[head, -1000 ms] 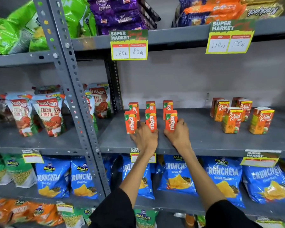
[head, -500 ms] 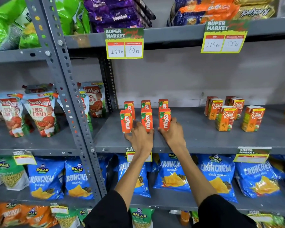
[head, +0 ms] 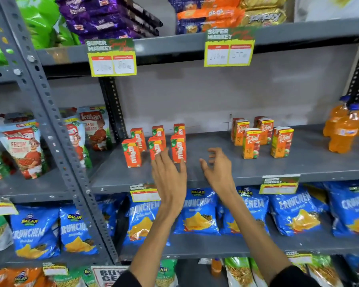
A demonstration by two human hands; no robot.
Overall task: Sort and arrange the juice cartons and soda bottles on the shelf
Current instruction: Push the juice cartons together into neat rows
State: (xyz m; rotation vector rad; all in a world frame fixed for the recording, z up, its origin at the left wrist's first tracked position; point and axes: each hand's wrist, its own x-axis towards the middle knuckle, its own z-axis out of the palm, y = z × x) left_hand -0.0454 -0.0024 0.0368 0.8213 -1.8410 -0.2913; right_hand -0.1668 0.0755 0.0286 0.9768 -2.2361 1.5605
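Several orange Maaza juice cartons [head: 133,153] stand in two rows at the left of the grey middle shelf [head: 216,172]. My left hand [head: 168,175] hovers just in front of the middle front carton, fingers spread, holding nothing. My right hand [head: 219,165] is to the right of the Maaza group, open and off the cartons. Several Real juice cartons [head: 251,142] stand further right on the same shelf. Orange soda bottles [head: 342,131] with blue caps stand at the far right end.
A slotted grey upright [head: 56,141] divides the shelving. Tomato sauce pouches [head: 26,150] fill the left bay. Blue Crunchem bags [head: 197,212] line the shelf below. Price tags [head: 112,58] hang from the upper shelf, which holds biscuit packs. A small orange bottle [head: 216,266] sits at the bottom.
Both hands have come off the front Maaza cartons and opened; the right hand has shifted right. The view has turned right, bringing the soda bottles into sight.
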